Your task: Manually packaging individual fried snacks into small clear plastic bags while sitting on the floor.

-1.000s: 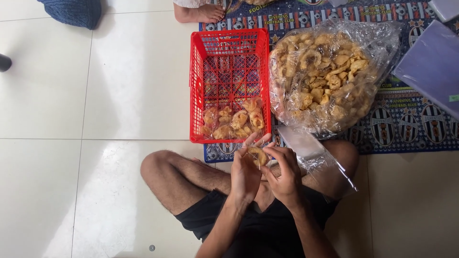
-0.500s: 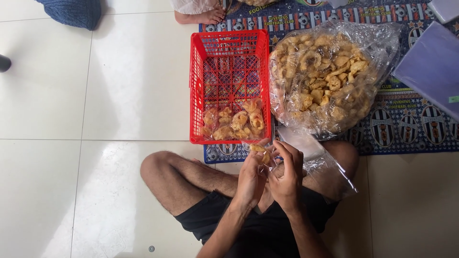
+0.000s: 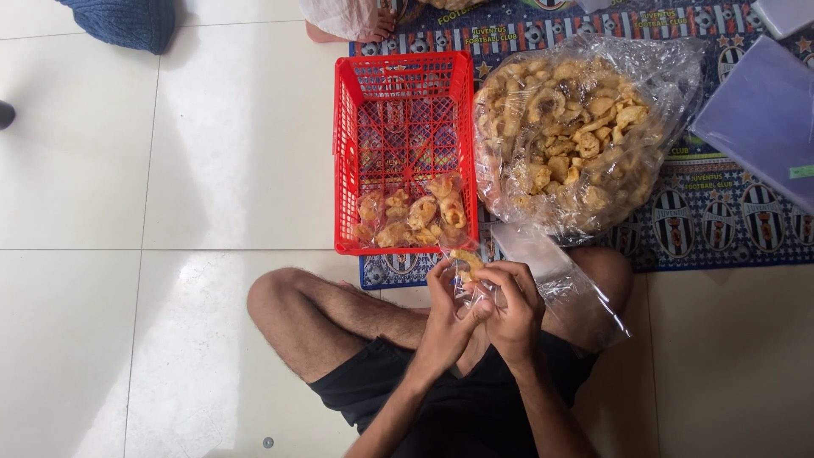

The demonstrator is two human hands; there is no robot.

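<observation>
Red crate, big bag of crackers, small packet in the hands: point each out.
red plastic crate (image 3: 343,153), head view, left wall.
large clear bag of fried crackers (image 3: 564,136), head view, middle of the bag.
small clear packet of crackers (image 3: 466,261), head view, cracker at its top.

Small clear packet (image 3: 469,278) mostly covered by both hands; left hand (image 3: 447,315) and right hand (image 3: 511,312) overlap, so the grip and the packet's mouth can't be made out. Another person's foot (image 3: 352,21) cut off at far edge. Blue cloth (image 3: 127,21) far left and purple bag stack (image 3: 763,119) at right edge only partly in frame. Dark thing (image 3: 5,114) at left edge too cropped to tell.
</observation>
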